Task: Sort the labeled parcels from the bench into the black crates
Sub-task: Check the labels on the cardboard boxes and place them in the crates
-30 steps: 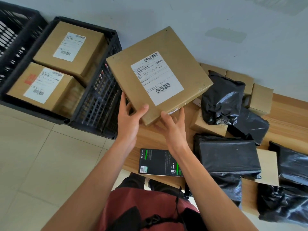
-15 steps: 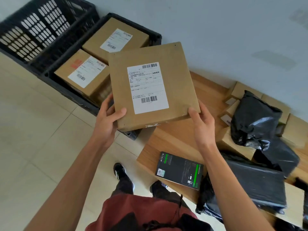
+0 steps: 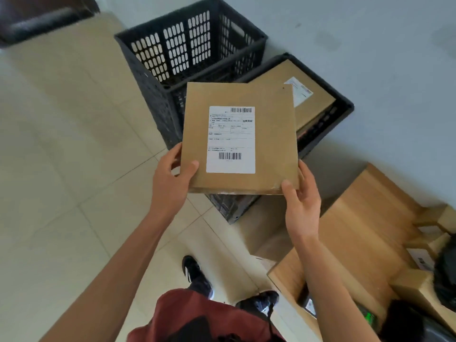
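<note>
Labeled box (image 3: 240, 139) gripped at near corners by left hand (image 3: 172, 178) and right hand (image 3: 302, 206), long axis toward 12 o'clock. Empty crate (image 3: 190, 43) at 11, filled crate (image 3: 328, 114) at 1.

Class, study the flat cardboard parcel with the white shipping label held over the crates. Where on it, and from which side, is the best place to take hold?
Grip the flat cardboard parcel at its two near corners, coming from the sides. It is wide and thin, so thumbs go on top and fingers underneath, as the left hand and right hand do here. That leaves the shipping label uncovered and the far edge free to go into a black crate.
</note>
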`<state>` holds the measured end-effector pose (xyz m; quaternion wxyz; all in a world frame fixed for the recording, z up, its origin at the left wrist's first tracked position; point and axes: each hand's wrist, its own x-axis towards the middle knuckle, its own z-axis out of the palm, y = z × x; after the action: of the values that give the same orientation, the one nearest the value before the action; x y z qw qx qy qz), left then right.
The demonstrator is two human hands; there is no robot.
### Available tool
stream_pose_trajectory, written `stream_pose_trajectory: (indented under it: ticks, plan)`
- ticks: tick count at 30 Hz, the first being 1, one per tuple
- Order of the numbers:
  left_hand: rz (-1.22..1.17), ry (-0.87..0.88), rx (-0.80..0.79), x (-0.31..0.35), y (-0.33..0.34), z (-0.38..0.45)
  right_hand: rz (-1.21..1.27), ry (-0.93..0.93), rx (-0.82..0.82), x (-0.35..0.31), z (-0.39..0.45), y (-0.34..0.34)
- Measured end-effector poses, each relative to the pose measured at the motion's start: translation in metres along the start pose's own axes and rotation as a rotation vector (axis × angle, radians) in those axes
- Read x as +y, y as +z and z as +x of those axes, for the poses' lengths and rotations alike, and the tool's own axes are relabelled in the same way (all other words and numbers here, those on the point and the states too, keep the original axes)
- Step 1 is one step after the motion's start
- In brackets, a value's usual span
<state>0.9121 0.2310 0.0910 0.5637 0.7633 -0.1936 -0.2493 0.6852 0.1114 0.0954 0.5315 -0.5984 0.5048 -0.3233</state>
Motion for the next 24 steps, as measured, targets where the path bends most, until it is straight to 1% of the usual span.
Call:
stream_pose_trajectory:
  ticks: [5, 8, 11, 17, 19, 24]
  plan:
    - [-0.044, 0.049, 0.044, -0.002, -0.074, 0.036, -0.095, -0.060, -0.018, -0.037, -0.002, 0.087]
    - [-0.051, 0.077, 0.036, -0.002, -0.101, 0.048, -0.088, -0.085, -0.040, -0.056, -0.001, 0.118]
    - [-0.066, 0.094, 0.068, -0.004, -0.126, 0.064, -0.125, -0.124, -0.082, -0.071, 0.006, 0.151]
    - [-0.033, 0.074, 0.141, -0.007, -0.156, 0.106, -0.093, -0.180, -0.138, -0.077, 0.041, 0.203]
    - [-0.018, 0.069, 0.149, -0.005, -0.161, 0.126, -0.058, -0.157, -0.145, -0.081, 0.052, 0.220]
    - [0.049, 0.071, 0.140, 0.005, -0.161, 0.192, -0.013, -0.107, -0.103, -0.093, 0.096, 0.256]
